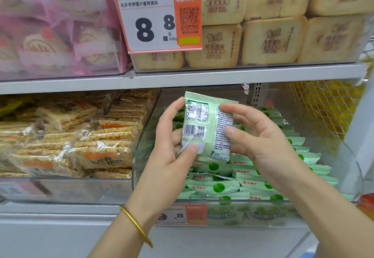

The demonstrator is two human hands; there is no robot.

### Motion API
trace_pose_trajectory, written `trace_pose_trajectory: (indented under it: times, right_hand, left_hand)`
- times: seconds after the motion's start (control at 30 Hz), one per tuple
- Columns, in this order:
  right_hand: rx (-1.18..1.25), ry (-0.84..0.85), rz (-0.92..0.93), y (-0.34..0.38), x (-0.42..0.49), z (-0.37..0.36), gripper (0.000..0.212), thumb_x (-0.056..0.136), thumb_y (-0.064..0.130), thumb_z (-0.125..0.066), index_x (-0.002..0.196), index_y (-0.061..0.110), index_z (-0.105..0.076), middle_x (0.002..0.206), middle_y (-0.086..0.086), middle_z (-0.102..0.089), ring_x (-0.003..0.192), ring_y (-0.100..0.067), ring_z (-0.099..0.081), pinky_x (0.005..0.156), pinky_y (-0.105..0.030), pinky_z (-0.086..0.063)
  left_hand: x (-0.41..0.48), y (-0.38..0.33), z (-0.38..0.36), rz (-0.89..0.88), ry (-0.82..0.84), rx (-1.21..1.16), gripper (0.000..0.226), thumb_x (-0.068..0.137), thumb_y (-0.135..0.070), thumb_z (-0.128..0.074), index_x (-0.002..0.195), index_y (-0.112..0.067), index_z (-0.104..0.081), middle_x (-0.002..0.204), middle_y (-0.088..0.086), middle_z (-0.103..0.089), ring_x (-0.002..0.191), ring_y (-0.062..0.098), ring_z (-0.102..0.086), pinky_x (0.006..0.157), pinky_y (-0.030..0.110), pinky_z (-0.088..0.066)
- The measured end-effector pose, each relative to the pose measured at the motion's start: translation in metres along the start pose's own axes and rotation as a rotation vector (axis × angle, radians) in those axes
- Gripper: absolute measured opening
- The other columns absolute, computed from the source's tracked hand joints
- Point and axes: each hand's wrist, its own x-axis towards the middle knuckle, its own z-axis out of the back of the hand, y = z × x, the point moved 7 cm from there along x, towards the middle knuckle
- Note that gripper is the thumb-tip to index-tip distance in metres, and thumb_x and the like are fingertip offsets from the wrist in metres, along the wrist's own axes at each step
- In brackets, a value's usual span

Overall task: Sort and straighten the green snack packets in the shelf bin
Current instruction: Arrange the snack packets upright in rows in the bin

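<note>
You've got one green packet (204, 122) up off the pile, back side w/ barcode facing you. Left hand (172, 142) grips its lower-left corner, thumb pressed on the face, fingers curled behind. Right hand (261, 142) is half curled, fingertips (228, 107) and thumb lightly pinching the right edge.

Below and behind your fingers sits the clear bin (303, 213), w/ the other green packets (263, 178) stacked in rough rows, mostly flat, front side up. A few near your left wrist look skewed.

Handling, judging by looks: light, puffy pillow pack, slick film, prob. a crushable snack inside — so don't squeeze the middle. Take it by the crimped end seals or the side edges, thumb on top, fingers under. Flip it label up to match the rows before it goes down.
</note>
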Motion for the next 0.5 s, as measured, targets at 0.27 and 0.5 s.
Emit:
trace_pose_trajectory:
  times: [0.27,0.5]
  right_hand:
    - [-0.004,-0.066,0.004,0.0000,0.0023,0.0001,0.039,0.082,-0.006,-0.061,0.104,0.026,-0.064,0.091,0.008,-0.067,0.075,-0.020,-0.063,0.080,-0.056,-0.050]
    - [-0.003,-0.083,-0.023,-0.0041,0.0018,0.0002,0.037,0.081,-0.008,-0.062,0.105,0.021,-0.061,0.100,-0.003,-0.067,0.076,-0.024,-0.067,0.075,-0.052,-0.054]
  left_hand:
    - [0.0018,-0.0001,-0.0029,0.003,0.055,-0.034,0.046,0.086,-0.008,-0.049,0.117,-0.042,-0.049,0.121,-0.005,-0.062,0.108,0.019,-0.062,0.092,0.045,-0.051]
    - [0.0028,0.0062,-0.0015,0.038,0.020,0.004,0.049,0.080,-0.008,-0.055,0.114,-0.043,-0.050,0.126,-0.008,-0.057,0.119,0.014,-0.054,0.092,0.048,-0.050]
